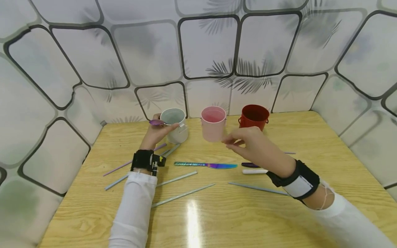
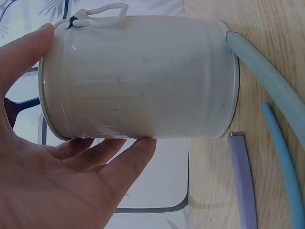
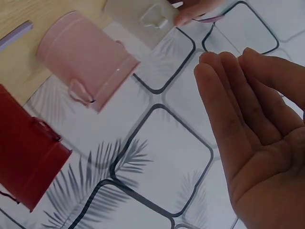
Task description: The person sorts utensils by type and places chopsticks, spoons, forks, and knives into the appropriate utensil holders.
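My left hand (image 1: pixel 156 134) grips a white bucket (image 1: pixel 178 136) at the back left, thumb at the rim and fingertips against its side. In the left wrist view the bucket (image 2: pixel 143 78) shows its small handle folded by the rim. A purple spoon (image 1: pixel 156 122) sticks out over that rim, its bowl above the hand and the rest partly hidden. My right hand (image 1: pixel 258 146) hovers in front of a pink bucket (image 1: pixel 213 130) and a red bucket (image 1: pixel 248 121). Its fingers (image 3: pixel 217 105) are gently bent, the thumb close to them, with nothing between.
A rainbow-coloured table knife (image 1: pixel 206 165) lies mid-table. Right of it are a dark purple handle (image 1: pixel 249 165) and a white handle (image 1: pixel 254 171), partly behind the right arm. Several slim coloured sticks (image 1: pixel 183 195) are spread over the table. A patterned wall (image 1: pixel 207 48) stands behind the buckets.
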Demonstrator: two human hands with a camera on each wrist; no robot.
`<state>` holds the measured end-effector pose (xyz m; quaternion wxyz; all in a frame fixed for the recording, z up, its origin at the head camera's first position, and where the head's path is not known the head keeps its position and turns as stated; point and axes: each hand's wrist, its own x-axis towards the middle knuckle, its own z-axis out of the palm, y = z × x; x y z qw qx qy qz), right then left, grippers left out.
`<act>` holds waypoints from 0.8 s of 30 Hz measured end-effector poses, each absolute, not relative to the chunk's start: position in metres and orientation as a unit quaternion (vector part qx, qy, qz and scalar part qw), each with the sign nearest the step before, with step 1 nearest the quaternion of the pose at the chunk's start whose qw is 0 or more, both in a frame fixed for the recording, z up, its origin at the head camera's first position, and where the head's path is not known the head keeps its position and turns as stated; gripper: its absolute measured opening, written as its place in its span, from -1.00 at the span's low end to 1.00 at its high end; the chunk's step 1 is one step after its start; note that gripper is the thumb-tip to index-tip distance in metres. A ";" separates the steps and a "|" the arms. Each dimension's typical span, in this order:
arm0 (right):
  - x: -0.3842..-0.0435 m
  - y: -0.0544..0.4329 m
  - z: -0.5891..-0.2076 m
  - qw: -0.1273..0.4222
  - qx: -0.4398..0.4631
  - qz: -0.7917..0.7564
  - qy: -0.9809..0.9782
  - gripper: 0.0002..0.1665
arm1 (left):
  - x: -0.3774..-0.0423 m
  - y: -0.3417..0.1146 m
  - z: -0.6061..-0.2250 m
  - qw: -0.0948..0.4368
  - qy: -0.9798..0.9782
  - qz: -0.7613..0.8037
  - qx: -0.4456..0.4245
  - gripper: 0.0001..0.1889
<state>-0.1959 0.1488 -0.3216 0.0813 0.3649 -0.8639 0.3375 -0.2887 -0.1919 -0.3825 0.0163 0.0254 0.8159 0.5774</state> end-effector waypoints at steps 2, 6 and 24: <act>-0.195 0.158 -0.327 0.069 0.349 0.320 -0.878 -0.79 | -0.289 -0.192 -0.382 0.016 0.818 0.574 0.023 -0.08; -0.196 0.175 -0.340 0.050 0.326 0.286 -0.900 -0.80 | -0.290 -0.192 -0.383 0.015 0.816 0.577 0.023 -0.10; -0.191 0.212 -0.389 -0.023 0.294 0.184 -0.938 -0.88 | -0.288 -0.192 -0.383 0.013 0.809 0.587 0.031 -0.13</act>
